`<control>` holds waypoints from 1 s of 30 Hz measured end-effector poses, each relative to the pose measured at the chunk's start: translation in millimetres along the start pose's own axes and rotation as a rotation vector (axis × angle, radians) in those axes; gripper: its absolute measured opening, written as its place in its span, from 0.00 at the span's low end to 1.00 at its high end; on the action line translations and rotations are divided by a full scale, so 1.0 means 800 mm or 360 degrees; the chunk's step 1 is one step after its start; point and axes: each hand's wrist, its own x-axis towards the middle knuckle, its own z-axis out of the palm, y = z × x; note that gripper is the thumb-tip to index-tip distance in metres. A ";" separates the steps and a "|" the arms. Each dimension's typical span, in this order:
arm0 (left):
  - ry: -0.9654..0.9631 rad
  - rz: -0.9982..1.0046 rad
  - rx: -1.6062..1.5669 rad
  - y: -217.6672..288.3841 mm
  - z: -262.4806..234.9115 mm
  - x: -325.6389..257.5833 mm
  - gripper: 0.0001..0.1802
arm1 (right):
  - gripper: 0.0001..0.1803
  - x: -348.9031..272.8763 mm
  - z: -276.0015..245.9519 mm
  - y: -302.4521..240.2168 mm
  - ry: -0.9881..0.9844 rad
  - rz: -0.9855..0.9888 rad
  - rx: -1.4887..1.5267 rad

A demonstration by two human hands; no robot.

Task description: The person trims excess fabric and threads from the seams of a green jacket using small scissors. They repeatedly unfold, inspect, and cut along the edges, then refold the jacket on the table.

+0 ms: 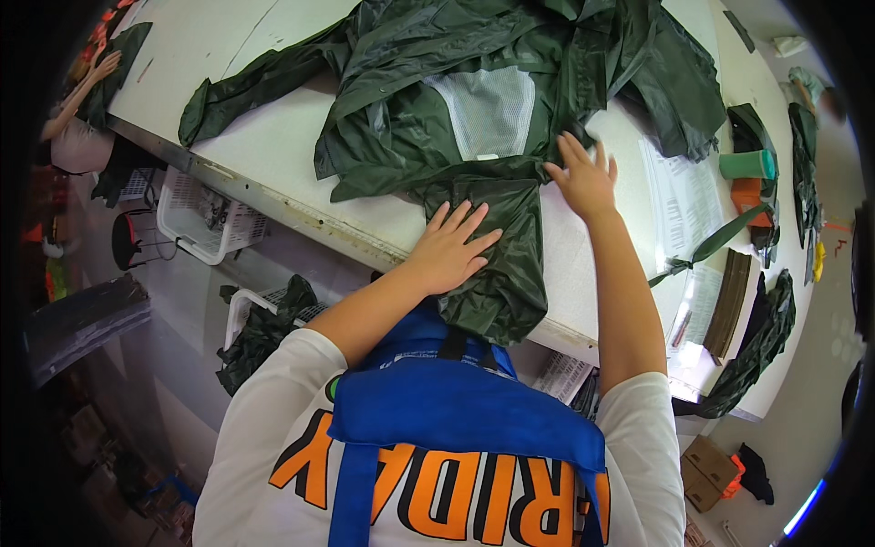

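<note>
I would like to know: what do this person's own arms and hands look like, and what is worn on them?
The left hand and right hand are bare; no gloves or wristwear show. Both forearms are uncovered. The left sleeve and right sleeve are short, plain white, part of a white shirt with large orange, black-edged lettering, under a blue apron.

I saw a dark green garment with a finely gridded whitish mesh panel. The tabletop was off-white, the lattice-patterned basket white. I noted a solid royal-blue apron over a white shirt with orange lettering shadowed in black. The cylinder was teal green, the box below it orange. On my end, the cartons toward the dim rim seemed plain brown.
</note>
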 end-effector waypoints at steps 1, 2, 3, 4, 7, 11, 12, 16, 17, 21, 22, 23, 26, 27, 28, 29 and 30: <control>-0.0014 -0.0017 -0.0002 0.001 -0.001 0.001 0.30 | 0.31 -0.006 0.018 0.031 0.0022 -0.0029 0.0286; -0.0022 -0.0001 0.0000 0.003 -0.002 0.002 0.30 | 0.32 -0.023 0.037 0.063 0.0038 -0.0049 0.0564; -0.0029 -0.0006 0.0007 0.003 -0.002 0.001 0.30 | 0.34 -0.039 0.046 0.075 0.0049 -0.0088 0.0853; -0.0029 -0.0042 0.0021 0.000 -0.002 -0.003 0.30 | 0.40 -0.063 0.014 0.046 0.0253 -0.0101 0.0679; -0.0016 -0.0017 0.0024 -0.001 0.004 -0.003 0.30 | 0.46 -0.164 0.017 0.032 0.0063 -0.0468 0.0151; -0.0032 -0.0012 0.0015 -0.001 0.004 -0.005 0.30 | 0.28 -0.189 -0.006 -0.021 -0.0206 -0.1142 0.0215; -0.0051 0.0009 0.0012 -0.002 0.002 -0.006 0.30 | 0.24 -0.173 -0.007 -0.030 -0.0197 -0.1274 0.0336; -0.0433 0.0101 0.0105 -0.037 -0.010 0.005 0.26 | 0.21 -0.141 0.023 -0.044 -0.0532 0.0175 0.1230; -0.0221 -0.0272 -0.1350 -0.042 -0.020 0.004 0.24 | 0.22 -0.137 0.036 -0.048 -0.0365 0.0168 0.1131; 0.0865 -0.0001 -0.0578 0.021 -0.074 -0.009 0.13 | 0.27 -0.126 0.037 -0.071 -0.0249 0.0342 0.0817; 0.0674 0.0214 -0.0400 0.047 -0.072 -0.011 0.11 | 0.29 -0.127 0.039 -0.070 -0.0232 0.0326 0.0852; 0.0549 0.0124 -0.0273 0.064 -0.061 -0.009 0.10 | 0.30 -0.127 0.044 -0.068 -0.0212 0.0312 0.0887; 0.0336 0.0050 0.0126 0.047 -0.017 -0.006 0.09 | 0.31 -0.118 0.036 -0.070 -0.0342 0.0361 0.0958; 0.0292 0.0055 0.0253 0.038 -0.008 -0.007 0.09 | 0.31 -0.116 0.030 -0.072 -0.0419 0.0395 0.0966; 0.0147 0.0043 0.0209 0.037 -0.012 -0.010 0.09 | 0.30 -0.119 0.021 -0.080 -0.0189 0.0155 0.0801; 0.0008 0.0024 0.0164 0.042 -0.015 -0.007 0.10 | 0.29 -0.133 0.006 -0.083 0.0048 -0.0089 0.0636; -0.0131 -0.0030 0.0147 0.036 -0.025 -0.005 0.11 | 0.28 -0.143 -0.007 -0.095 0.0304 -0.0357 0.0509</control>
